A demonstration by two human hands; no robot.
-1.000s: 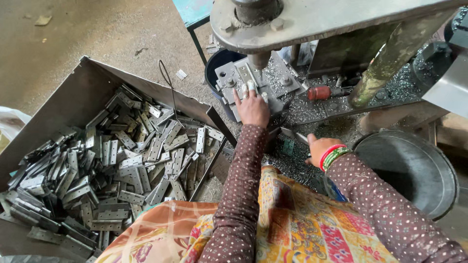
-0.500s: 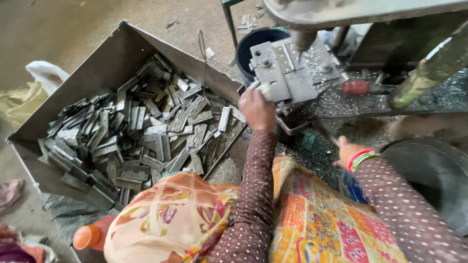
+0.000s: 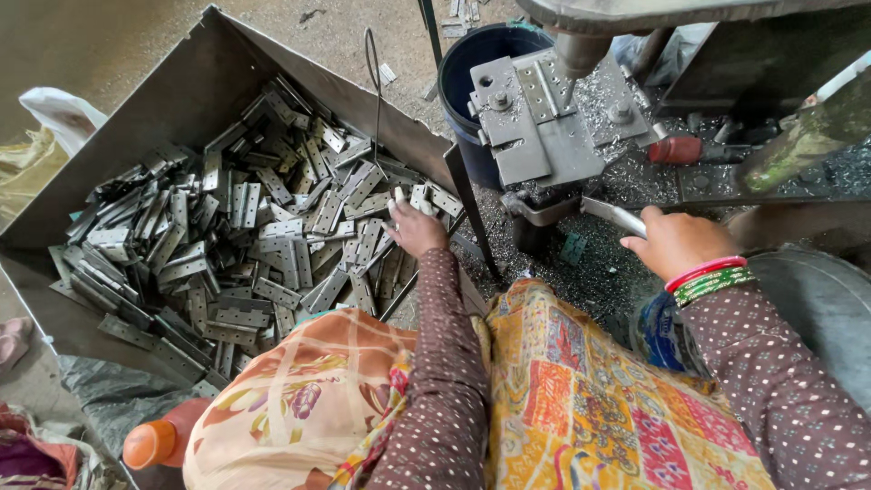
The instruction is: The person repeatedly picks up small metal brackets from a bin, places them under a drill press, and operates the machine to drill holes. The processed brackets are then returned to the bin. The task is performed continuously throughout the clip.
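A dusty concrete floor strewn with metal shavings runs under a press (image 3: 581,45) and its bolted steel plate (image 3: 544,118), with a dark blue bucket (image 3: 472,82) behind. To the left sits a big open metal bin (image 3: 136,118) heaped with flat grey hinges (image 3: 254,245). The left hand (image 3: 415,229) is down at the near edge of the heap, fingers curled around a couple of hinges, pale fingertips showing above them. The right hand (image 3: 676,243), with red and green bangles at the wrist, is closed around a slim metal lever (image 3: 615,216) just below the plate. An orange bottle (image 3: 161,440) stands at the lower left beside patterned cloth over the knees. The hinges look stiff, thin and fairly heavy for their size, with sharp stamped edges and probably an oily slickness; best pinched across the flat faces near the middle, away from the corners
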